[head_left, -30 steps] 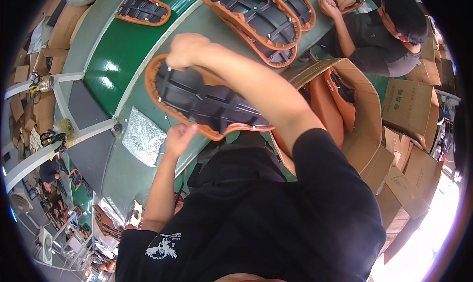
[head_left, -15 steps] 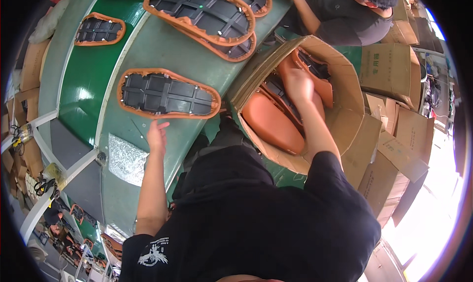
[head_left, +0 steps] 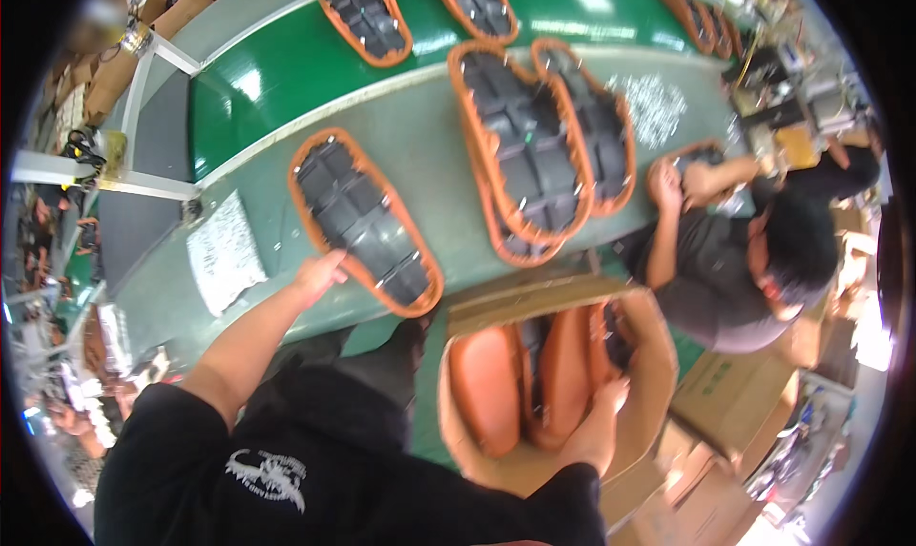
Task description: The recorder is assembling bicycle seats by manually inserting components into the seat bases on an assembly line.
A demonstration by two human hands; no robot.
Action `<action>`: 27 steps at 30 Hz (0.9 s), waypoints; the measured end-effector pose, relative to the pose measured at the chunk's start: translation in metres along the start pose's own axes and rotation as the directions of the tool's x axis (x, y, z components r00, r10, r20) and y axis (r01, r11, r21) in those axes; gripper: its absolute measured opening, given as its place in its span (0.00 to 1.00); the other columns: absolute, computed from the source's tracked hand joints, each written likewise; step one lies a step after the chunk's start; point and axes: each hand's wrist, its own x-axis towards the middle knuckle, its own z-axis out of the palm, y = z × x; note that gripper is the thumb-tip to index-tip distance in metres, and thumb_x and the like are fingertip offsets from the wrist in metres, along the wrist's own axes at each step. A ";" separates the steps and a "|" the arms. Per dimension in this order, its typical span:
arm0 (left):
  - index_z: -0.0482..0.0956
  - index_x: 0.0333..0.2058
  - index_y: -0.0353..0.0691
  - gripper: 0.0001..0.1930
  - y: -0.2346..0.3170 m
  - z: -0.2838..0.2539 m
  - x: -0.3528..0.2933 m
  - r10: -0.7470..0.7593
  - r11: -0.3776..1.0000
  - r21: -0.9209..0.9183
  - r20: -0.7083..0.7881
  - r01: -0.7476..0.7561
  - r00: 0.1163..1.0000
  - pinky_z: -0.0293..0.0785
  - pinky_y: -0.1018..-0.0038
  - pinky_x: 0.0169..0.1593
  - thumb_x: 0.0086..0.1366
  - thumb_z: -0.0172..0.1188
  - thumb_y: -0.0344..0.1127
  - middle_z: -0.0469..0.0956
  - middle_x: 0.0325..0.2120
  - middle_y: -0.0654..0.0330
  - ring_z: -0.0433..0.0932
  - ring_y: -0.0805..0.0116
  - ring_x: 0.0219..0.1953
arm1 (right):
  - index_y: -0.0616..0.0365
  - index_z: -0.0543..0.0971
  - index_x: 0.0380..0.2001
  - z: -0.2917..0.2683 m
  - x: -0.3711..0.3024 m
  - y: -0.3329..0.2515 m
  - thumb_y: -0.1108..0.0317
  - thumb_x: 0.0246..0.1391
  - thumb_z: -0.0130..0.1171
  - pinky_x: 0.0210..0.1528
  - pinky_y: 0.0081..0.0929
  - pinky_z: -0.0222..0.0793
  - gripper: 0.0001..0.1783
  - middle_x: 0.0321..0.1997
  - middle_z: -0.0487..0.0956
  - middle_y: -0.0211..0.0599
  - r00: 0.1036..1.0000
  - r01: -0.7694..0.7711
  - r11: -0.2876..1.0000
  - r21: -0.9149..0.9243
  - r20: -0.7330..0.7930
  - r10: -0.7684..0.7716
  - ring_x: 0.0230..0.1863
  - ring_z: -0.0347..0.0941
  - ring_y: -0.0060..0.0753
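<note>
Inside an open cardboard box stand several orange-brown padded seat cushions with black plastic undersides. My right hand reaches into it, fingers curled at the near end of the rightmost seat cushion; blur hides the exact hold. Left of that, another cushion and one with its smooth cover outward stand on edge. On the grey-green bench, an upside-down seat cushion shows its black base. My left hand touches its near rim with fingers extended, not wrapped around it.
A stack of upturned cushions lies further along the bench. Behind it runs a green conveyor belt carrying more. A clear bag of small parts lies left. A co-worker works at the right, near cardboard boxes.
The view has turned toward the bench and co-worker. My right hand has moved from the box's middle cushions to the near end of the rightmost one. My left hand now meets the bench cushion's rim.
</note>
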 end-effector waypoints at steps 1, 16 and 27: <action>0.88 0.34 0.36 0.28 -0.005 -0.010 0.007 0.023 0.997 0.074 -0.079 -0.018 0.997 0.73 0.66 0.39 0.63 0.57 0.60 0.84 0.28 0.54 0.78 0.62 0.31 | 0.60 0.72 0.57 -0.009 -0.001 -0.025 0.62 0.55 0.66 0.57 0.45 0.77 0.28 0.53 0.81 0.51 0.999 0.020 0.999 -0.038 0.035 -0.019 0.54 0.80 0.53; 0.86 0.30 0.33 0.25 -0.063 -0.142 0.025 0.302 0.914 0.374 -0.363 -0.159 0.881 0.77 0.51 0.49 0.60 0.52 0.52 0.83 0.31 0.38 0.83 0.37 0.41 | 0.59 0.83 0.32 -0.254 -0.313 -0.141 0.50 0.49 0.69 0.50 0.45 0.75 0.21 0.39 0.84 0.54 0.877 0.450 0.893 0.015 0.179 -0.445 0.46 0.82 0.51; 0.86 0.40 0.33 0.33 -0.098 -0.229 0.026 0.230 0.893 0.430 -0.176 -0.136 0.957 0.77 0.54 0.53 0.64 0.54 0.63 0.83 0.40 0.38 0.83 0.41 0.47 | 0.64 0.77 0.27 -0.317 -0.489 -0.346 0.55 0.48 0.70 0.33 0.40 0.74 0.21 0.25 0.80 0.48 0.635 0.646 0.584 0.492 0.079 -0.768 0.27 0.80 0.45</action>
